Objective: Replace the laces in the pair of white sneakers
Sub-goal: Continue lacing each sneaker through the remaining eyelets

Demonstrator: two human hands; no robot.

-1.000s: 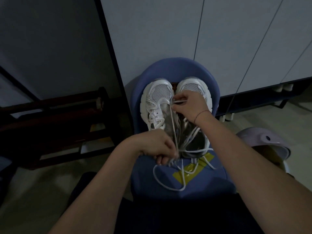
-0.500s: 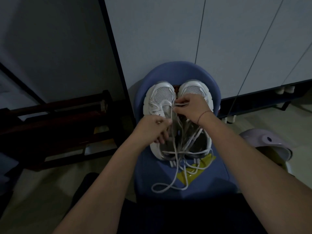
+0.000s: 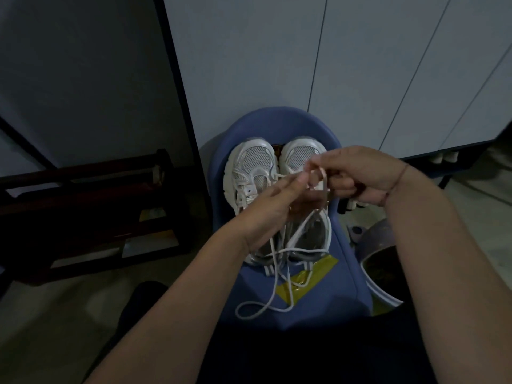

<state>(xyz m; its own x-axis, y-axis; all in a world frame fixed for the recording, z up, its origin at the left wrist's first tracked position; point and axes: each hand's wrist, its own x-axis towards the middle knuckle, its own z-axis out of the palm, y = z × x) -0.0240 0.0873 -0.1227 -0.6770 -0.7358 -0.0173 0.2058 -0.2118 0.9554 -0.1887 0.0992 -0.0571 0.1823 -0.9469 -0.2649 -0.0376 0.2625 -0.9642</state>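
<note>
Resting side by side on a blue chair seat [image 3: 318, 306], toes pointing away toward the pale cabinet panels [image 3: 360, 65], the pair of white sneakers [image 3: 255, 167] sits just below both hands. The left sneaker's mesh toe and upper eyelets are in plain sight; much of the right sneaker [image 3: 300, 153] is covered by the hands, with only its toe and part of its heel side showing.

The right hand [image 3: 357, 176] is raised over the right sneaker with its fingers curled closed around a white lace [image 3: 321, 178], a short loop of it standing up between thumb and forefinger. The left hand [image 3: 274, 206] reaches in from below, its fingers pinched narrow on the same lace just beside the right hand's fingertips, the two hands nearly touching. A thin cord bracelet [image 3: 399, 178] circles the right wrist.

From the hands the lace runs down across the sneaker openings, crosses itself near the heels and trails onto the seat, ending in a loose loop [image 3: 255, 309] near the front edge. A strip of yellow tape [image 3: 307, 281] is stuck on the seat under the trailing lace. A dark wooden rack [image 3: 91, 206] stands on the floor to the left, and a pale round container [image 3: 379, 261] sits just right of the chair, partly behind the right forearm.
</note>
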